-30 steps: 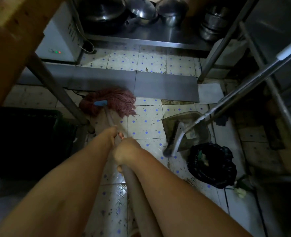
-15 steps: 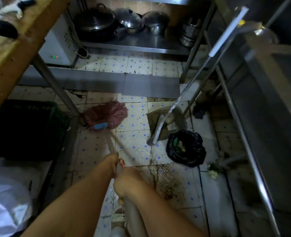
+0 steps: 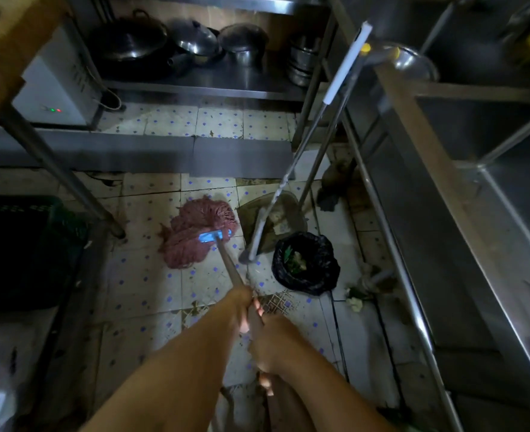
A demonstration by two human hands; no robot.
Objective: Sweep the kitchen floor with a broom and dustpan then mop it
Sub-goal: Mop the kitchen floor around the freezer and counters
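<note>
Now the mop head [image 3: 200, 232] has slid from the table leg to just left of the dustpan [image 3: 273, 219]; left hand [image 3: 240, 304] and right hand [image 3: 273, 341] still grasp its handle [image 3: 231, 266], so mopping is underway.

Both my forearms extended forward; left hand [image 3: 240, 302] curled ahead, right hand [image 3: 273, 344] just behind it, fingers wrapped closed

Reddish stringy yarn on the mop head [image 3: 202, 232], with a blue plastic clamp [image 3: 214, 236]. Glazed, grimy ceramic across the floor tiles [image 3: 151, 285]. Glossy, crinkled black plastic for the rubbish bag [image 3: 306, 262]. Brushed steel shelf [image 3: 195, 85], shiny metal pots [image 3: 195, 42].
</note>
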